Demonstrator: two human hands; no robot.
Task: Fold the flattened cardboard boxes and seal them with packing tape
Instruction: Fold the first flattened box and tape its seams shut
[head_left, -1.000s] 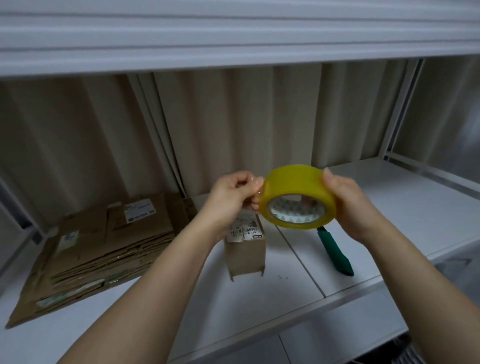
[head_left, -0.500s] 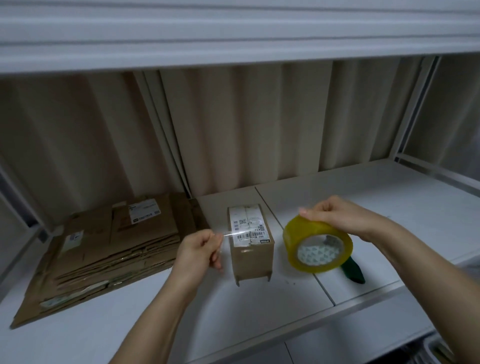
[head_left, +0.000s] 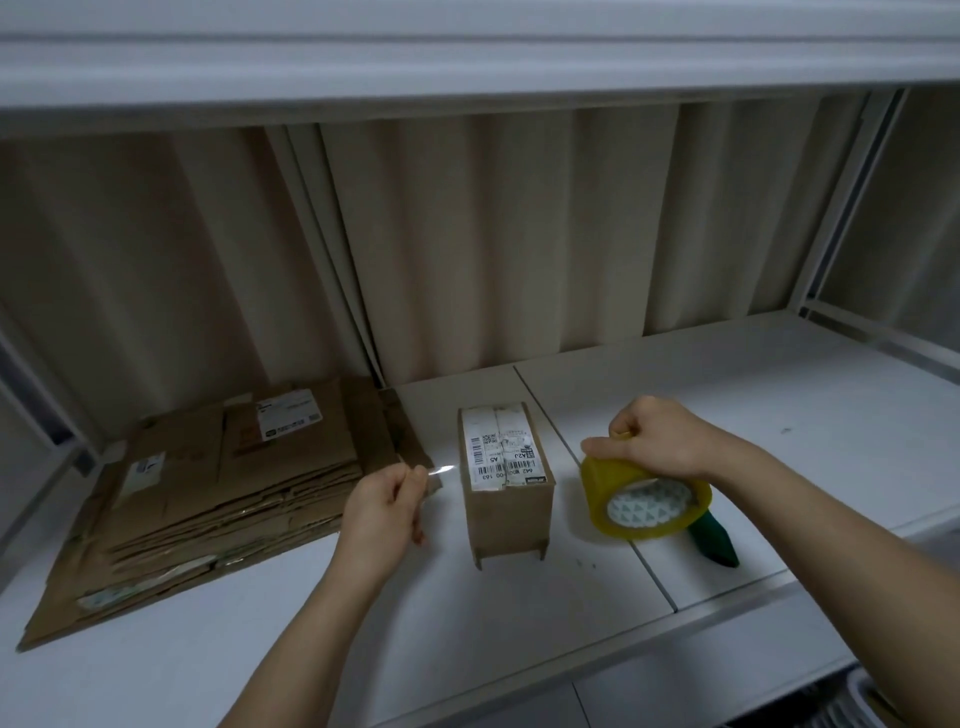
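Note:
A small folded cardboard box (head_left: 506, 506) with white shipping labels on top stands on the white shelf (head_left: 311, 649). Right of it, my right hand (head_left: 654, 439) grips the top of a yellow packing tape roll (head_left: 644, 501). Left of the box, my left hand (head_left: 382, 512) pinches the free end of the clear tape strip (head_left: 441, 470). The strip stretches across above the box top toward the roll and is barely visible.
A stack of flattened cardboard boxes (head_left: 208, 499) lies on the shelf's left side. A green-handled tool (head_left: 714, 540) lies partly hidden behind the tape roll. An upper shelf (head_left: 467, 62) overhangs, a beige curtain (head_left: 519, 234) hangs behind, and a white frame (head_left: 857, 332) stands at right.
Both hands have dropped from in front of me to shelf level and moved apart. A strip of tape has been pulled out across the small box.

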